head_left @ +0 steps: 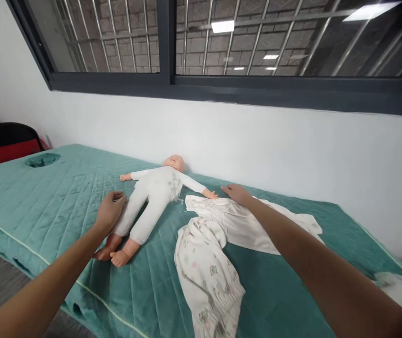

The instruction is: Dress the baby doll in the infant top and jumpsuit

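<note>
Baby doll, face up on the green quilted bed cover, lies between my two hands, its head near the white wall and its bare feet towards me. Its body and limbs are white, with greyish marks on the chest and loose threads at the hip; its arms are spread wide.

My left hand is beside the doll's lower leg, the fingers curled in close to the thumb; I can't tell whether they touch the leg or pinch any of its fabric. My right hand reaches over a plain white cloth, fingertips just beside the doll's outstretched hand. Those fingers lie close together, but my thumb is hidden, so I can't tell whether they grip anything.

Nearer me, a white patterned garment lies rumpled against the plain cloth. Another white bundle sits at the far right. Above the wall runs a dark-framed window with metal bars behind the glass.
</note>
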Action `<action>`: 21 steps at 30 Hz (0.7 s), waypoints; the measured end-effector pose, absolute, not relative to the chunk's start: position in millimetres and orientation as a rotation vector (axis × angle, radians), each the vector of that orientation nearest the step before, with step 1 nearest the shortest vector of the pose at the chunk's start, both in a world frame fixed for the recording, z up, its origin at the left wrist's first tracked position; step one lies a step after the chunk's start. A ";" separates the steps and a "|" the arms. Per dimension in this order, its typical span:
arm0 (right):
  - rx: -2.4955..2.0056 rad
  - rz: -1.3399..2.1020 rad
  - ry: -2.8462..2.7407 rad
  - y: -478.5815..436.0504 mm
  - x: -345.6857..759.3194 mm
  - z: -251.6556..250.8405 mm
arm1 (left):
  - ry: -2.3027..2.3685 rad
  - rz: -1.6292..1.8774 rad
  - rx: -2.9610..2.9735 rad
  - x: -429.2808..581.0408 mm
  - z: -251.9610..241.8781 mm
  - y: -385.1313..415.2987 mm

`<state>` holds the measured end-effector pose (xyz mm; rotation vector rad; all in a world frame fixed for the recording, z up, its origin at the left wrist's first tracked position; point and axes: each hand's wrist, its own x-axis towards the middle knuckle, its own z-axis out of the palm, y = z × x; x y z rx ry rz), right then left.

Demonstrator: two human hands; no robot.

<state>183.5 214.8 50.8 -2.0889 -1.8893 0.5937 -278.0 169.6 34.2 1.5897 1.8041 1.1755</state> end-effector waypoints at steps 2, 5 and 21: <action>-2.192 0.491 -1.944 184.0 213.8 55.0 | 1.800 1.313 1.840 -266.0 36.4 143.0; -2.262 0.394 -2.045 150.5 236.9 67.2 | 1.429 1.184 2.468 -224.2 41.8 96.3; -1.571 0.301 -2.541 18.9 179.6 117.0 | 0.898 0.523 3.005 -70.2 64.4 28.8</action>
